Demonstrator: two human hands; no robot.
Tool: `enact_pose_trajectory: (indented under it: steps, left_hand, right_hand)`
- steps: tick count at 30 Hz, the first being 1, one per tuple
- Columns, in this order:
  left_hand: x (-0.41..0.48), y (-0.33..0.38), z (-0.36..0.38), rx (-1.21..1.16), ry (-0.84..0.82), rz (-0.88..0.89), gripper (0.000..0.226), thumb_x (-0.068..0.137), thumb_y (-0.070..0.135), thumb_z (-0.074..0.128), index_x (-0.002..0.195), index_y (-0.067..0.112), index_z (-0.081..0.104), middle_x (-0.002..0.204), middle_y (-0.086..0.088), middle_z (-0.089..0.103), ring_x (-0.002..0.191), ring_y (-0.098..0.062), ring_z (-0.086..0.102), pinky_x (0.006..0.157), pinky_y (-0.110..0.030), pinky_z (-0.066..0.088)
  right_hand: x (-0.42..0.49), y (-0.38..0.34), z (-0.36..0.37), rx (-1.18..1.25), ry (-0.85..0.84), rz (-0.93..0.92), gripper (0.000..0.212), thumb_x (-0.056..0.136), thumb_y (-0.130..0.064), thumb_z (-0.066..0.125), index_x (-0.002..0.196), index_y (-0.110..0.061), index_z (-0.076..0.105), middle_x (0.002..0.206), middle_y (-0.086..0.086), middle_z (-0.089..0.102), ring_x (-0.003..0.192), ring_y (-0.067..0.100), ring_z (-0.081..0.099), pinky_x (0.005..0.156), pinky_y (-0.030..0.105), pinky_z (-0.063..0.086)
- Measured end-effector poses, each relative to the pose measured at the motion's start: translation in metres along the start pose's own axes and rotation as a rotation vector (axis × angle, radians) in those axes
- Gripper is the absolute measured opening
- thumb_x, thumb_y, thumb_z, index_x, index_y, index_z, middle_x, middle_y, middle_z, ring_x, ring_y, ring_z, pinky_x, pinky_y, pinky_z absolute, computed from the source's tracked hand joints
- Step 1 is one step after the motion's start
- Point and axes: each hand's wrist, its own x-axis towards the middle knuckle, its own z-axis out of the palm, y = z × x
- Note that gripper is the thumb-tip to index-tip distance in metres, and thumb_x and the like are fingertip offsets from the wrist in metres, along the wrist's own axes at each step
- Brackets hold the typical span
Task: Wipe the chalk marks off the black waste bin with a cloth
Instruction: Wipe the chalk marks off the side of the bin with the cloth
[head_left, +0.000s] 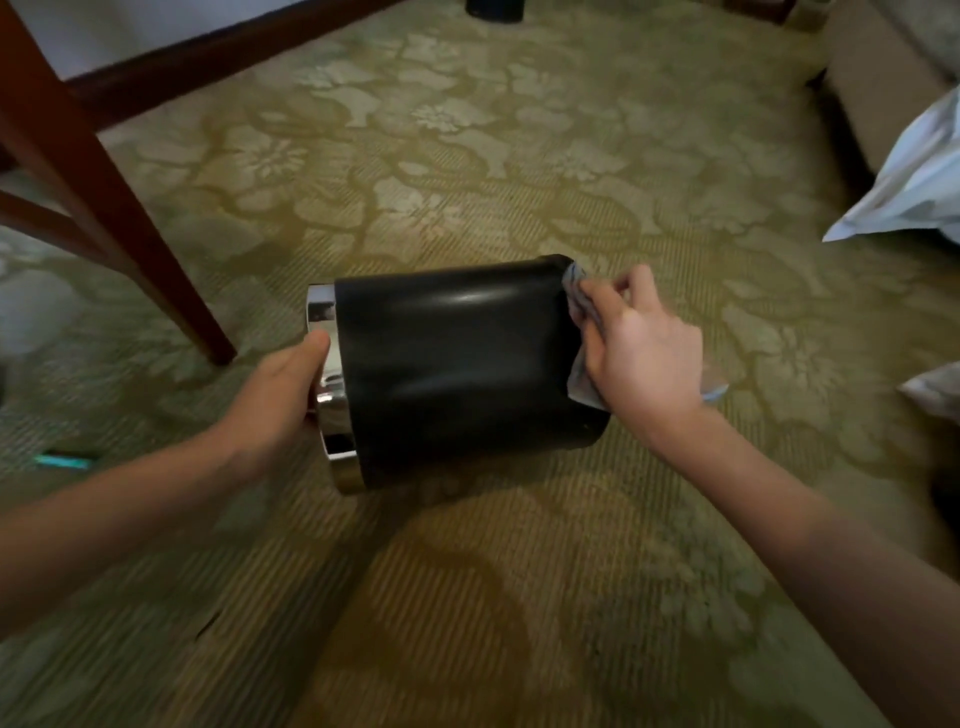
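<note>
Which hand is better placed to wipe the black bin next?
The right hand: it holds the cloth against the bin at its base end. The left hand grips the chrome rim, steadying the bin.

No text, label, brand, number or sign can be read anywhere. The black waste bin (457, 364) has a plain, unmarked side, and its shiny metal rim (332, 415) shows only reflections. The cloth (576, 301) is crumpled and too blurred to make out any print. The carpet (467, 156) carries a flower pattern and no writing.
</note>
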Motion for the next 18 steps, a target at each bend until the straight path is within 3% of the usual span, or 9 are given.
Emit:
enact_pose_trajectory:
  steps: [4,7,10,12,15,18]
  left_hand:
    - [0.042,0.017,-0.005,-0.087,0.038,-0.050,0.051,0.101,0.043,0.033,0.079,0.020,0.073,0.070,0.000,0.073,0.059,-0.011,0.069,0.066,-0.034,0.050]
    - [0.059,0.026,-0.005,-0.150,0.034,-0.072,0.042,0.102,0.042,0.031,0.096,0.019,0.066,0.077,-0.006,0.068,0.054,-0.012,0.068,0.053,-0.025,0.053]
    - [0.062,0.022,-0.003,-0.166,0.047,-0.049,0.043,0.103,0.041,0.031,0.094,0.017,0.065,0.058,0.000,0.066,0.047,-0.010,0.064,0.042,-0.018,0.050]
    - [0.063,0.022,-0.005,-0.153,0.044,-0.020,0.041,0.103,0.039,0.031,0.091,0.018,0.065,0.049,0.003,0.063,0.046,-0.009,0.063,0.047,-0.021,0.051]
    - [0.064,0.026,-0.006,-0.148,-0.003,-0.007,0.038,0.101,0.040,0.033,0.099,0.024,0.068,0.075,-0.003,0.070,0.069,-0.020,0.067,0.063,-0.034,0.052]
    - [0.063,0.028,-0.006,-0.152,-0.061,0.033,0.040,0.102,0.036,0.030,0.098,0.033,0.070,0.077,0.003,0.074,0.063,-0.013,0.071,0.050,-0.025,0.056]
  right_hand:
    - [-0.041,0.007,0.004,-0.002,-0.091,-0.032,0.040,0.090,-0.021,0.057,0.129,-0.014,0.053,0.113,0.013,0.050,0.074,0.027,0.058,0.047,0.029,0.039]
    - [-0.067,0.012,0.009,-0.046,-0.303,-0.033,0.051,0.087,-0.023,0.060,0.136,-0.020,0.046,0.121,0.010,0.044,0.088,0.026,0.057,0.054,0.035,0.047]
    - [-0.052,0.016,0.006,-0.009,-0.208,-0.074,0.037,0.087,-0.019,0.060,0.124,-0.015,0.058,0.110,0.010,0.050,0.077,0.025,0.060,0.048,0.034,0.046]
    - [-0.029,0.014,0.002,-0.030,-0.131,-0.076,0.029,0.089,-0.021,0.058,0.117,-0.015,0.063,0.105,0.007,0.053,0.069,0.022,0.059,0.045,0.029,0.041]
    - [0.000,0.009,-0.001,-0.034,-0.075,-0.046,0.024,0.091,-0.025,0.054,0.112,-0.018,0.065,0.105,0.004,0.053,0.067,0.021,0.058,0.048,0.028,0.037]
    - [0.023,0.008,-0.004,0.017,-0.007,-0.004,0.025,0.092,-0.025,0.051,0.113,-0.020,0.063,0.108,0.005,0.052,0.069,0.025,0.059,0.051,0.037,0.048]
